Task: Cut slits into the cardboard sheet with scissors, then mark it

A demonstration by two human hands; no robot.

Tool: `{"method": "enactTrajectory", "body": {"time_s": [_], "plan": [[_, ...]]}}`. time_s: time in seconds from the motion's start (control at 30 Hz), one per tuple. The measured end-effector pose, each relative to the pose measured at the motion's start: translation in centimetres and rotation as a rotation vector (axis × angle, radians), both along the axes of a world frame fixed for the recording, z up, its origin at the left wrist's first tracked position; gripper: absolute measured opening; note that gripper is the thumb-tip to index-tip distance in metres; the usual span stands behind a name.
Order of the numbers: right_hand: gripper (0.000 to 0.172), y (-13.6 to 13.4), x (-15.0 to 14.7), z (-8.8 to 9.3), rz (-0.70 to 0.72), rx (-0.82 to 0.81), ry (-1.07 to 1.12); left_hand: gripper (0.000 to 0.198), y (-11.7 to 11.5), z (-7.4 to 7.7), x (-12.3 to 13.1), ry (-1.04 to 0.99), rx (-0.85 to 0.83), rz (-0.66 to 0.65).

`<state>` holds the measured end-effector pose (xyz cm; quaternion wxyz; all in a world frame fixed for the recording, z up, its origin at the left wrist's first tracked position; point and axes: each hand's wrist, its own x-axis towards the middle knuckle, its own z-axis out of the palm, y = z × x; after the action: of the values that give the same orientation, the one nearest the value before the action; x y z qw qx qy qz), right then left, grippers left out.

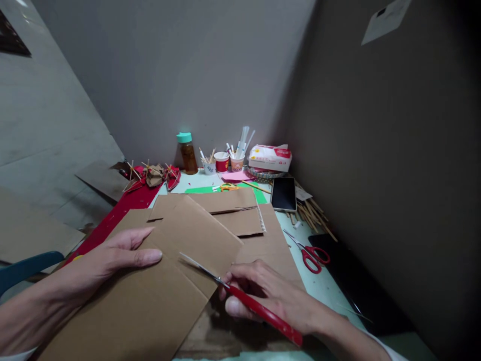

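My left hand point(112, 258) lies flat, fingers stretched out, on a large brown cardboard sheet point(150, 291) at the near left of the table. My right hand point(266, 296) is closed round red-handled scissors point(240, 296). Their metal blades point up-left and sit at the edge of the cardboard sheet, a short way from my left fingertips. More cardboard pieces point(233, 210) lie behind, overlapping each other.
A second pair of red scissors point(310, 253) lies to the right, near a phone point(283, 194) and wooden sticks point(310, 213). At the back stand a bottle point(187, 153), cups with pens point(231, 160), a tissue pack point(270, 157) and stick-and-paper models point(152, 175). Walls close in behind and right.
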<state>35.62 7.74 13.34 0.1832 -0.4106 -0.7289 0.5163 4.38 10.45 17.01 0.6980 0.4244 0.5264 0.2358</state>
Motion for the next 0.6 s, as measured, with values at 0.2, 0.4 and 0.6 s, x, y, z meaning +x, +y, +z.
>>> {"method": "enactTrajectory", "body": {"time_s": [0.2,0.4,0.6], "plan": [[0.043,-0.2,-0.7,0.2,-0.035,-0.002,0.024,0.064,0.8,-0.2,0.4,-0.003,0.015,-0.013],[0.043,-1.1,0.2,-0.1,-0.057,-0.050,0.119,0.083,0.8,0.0,-0.4,0.010,0.016,0.071],[0.057,-2.4,3.3,-2.0,-0.205,-0.172,0.323,0.110,0.2,1.6,-1.4,-0.114,0.155,0.417]]}}
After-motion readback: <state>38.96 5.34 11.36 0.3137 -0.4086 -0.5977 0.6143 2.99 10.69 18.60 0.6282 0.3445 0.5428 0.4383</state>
